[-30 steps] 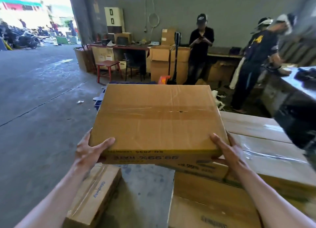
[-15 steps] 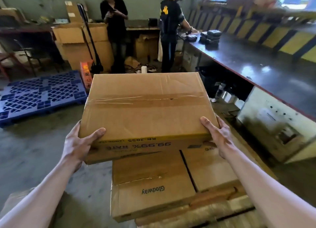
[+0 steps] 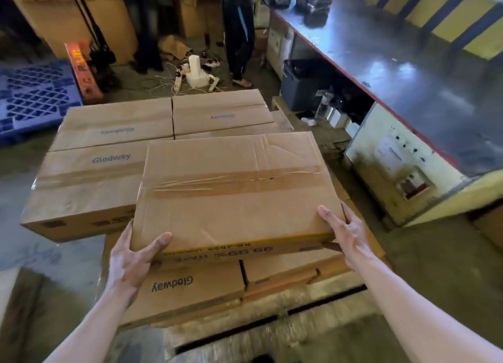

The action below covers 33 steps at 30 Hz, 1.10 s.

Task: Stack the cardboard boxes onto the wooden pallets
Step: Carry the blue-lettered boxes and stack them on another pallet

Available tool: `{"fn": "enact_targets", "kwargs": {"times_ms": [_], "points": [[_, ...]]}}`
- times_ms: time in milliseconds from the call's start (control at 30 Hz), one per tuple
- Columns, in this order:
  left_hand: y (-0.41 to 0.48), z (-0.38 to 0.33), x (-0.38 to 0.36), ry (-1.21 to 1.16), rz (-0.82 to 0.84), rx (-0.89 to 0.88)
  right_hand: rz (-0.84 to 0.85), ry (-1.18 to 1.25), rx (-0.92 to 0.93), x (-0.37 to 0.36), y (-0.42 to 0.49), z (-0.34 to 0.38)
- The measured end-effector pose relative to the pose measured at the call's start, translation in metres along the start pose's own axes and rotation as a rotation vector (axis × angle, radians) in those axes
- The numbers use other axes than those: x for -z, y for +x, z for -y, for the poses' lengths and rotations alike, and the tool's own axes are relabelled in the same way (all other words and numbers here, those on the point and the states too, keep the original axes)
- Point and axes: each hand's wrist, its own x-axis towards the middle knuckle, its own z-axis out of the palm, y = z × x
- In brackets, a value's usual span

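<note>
Lowest of all, a wooden pallet (image 3: 258, 312), already loaded with stacked boxes (image 3: 109, 123) (a higher tier on the pallet's left half). Above the pallet's near right part, carried clear of the lower layer: one taped cardboard box (image 3: 234, 191), broad and flat. Gripped at its two near corners: left hand (image 3: 130, 262) with thumb on top and fingers tucked underneath, right hand (image 3: 345, 232) curled round the other corner. Judged stiff enough to keep its shape, moderately heavy, a little slick along the tape. Best supported from below at both corners, away from the creased top panel, and lowered flat onto the pallet's right side.
</note>
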Motion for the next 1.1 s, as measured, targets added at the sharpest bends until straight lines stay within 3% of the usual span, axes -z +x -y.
{"fn": "enact_targets", "kwargs": {"times_ms": [200,567,1100], "points": [[-0.026,0.026,-0.047,0.031,-0.105,0.037,0.073,0.014,-0.023,0.015,0.022,-0.049],[-0.071,0.056,-0.072,0.078,-0.208,0.084,0.006,0.021,-0.022,0.030,0.025,-0.089],[-0.029,0.110,-0.088,0.028,-0.115,0.224,0.047,-0.082,-0.142,0.022,0.062,-0.125]]}}
